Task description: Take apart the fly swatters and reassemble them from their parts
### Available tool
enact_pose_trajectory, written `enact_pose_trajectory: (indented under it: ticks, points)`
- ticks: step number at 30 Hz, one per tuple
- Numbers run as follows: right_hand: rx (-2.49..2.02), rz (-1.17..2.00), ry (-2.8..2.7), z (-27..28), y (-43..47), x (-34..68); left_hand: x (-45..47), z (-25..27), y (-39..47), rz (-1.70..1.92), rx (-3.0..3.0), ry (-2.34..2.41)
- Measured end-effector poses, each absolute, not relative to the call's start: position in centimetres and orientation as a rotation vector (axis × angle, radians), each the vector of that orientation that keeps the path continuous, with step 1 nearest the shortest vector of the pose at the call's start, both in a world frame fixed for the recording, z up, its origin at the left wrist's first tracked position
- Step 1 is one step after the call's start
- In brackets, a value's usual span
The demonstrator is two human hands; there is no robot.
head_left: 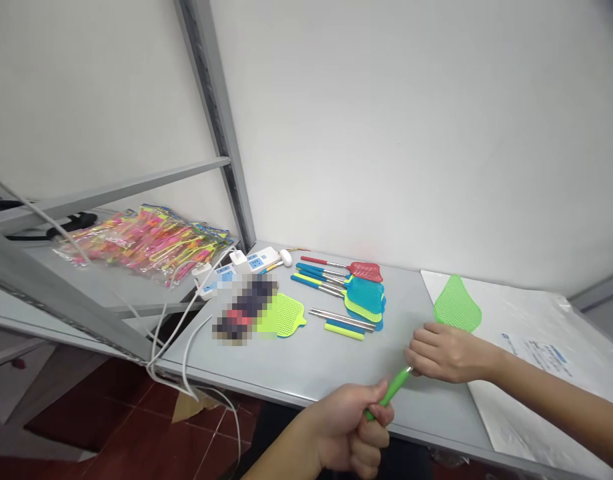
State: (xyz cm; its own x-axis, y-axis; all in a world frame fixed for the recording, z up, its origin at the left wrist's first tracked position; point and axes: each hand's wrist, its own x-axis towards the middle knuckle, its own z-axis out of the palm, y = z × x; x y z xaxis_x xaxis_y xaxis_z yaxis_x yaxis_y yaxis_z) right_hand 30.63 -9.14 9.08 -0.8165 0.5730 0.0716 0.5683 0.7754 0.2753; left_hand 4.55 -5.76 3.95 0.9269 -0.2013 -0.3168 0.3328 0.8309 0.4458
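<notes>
Green plastic fly swatter in hand, low and right of centre in the frame, its handle at the lower centre and its mesh head reaching up and right over the grey surface. The left hand has its fingers wrapped fully closed round the green grip. The right hand pinches the metal shaft just beyond the grip, fingers nearly closed on it. Judged from the layout, this swatter is mid-handling, while others lie sorted at centre frame: a fanned group of swatters and two collapsed handles. A lone mesh head lies left of those. Packaged goods sit untouched at upper left. Work appears partly done.
</notes>
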Motion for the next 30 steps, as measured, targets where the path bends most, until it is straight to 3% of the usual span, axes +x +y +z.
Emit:
enact_pose_trajectory:
  ticks: [4,9,18,30]
  points:
    - [0.933,0.512,2.902,8.3,-8.4,33.4,5.1,4.1,-5.9,-0.267,0.406,0.239]
    - [1.401,0.647,2.744,7.7,-7.5,36.3,4.1,4.1,-4.3,-0.133,0.559,0.395]
    - [1.906,0.800,2.676,7.1,-7.0,34.7,4.4,4.3,-3.1,0.802,1.686,0.954]
    - [2.122,0.923,2.790,5.4,-9.7,30.2,5.2,0.9,-3.2,0.869,1.764,1.107]
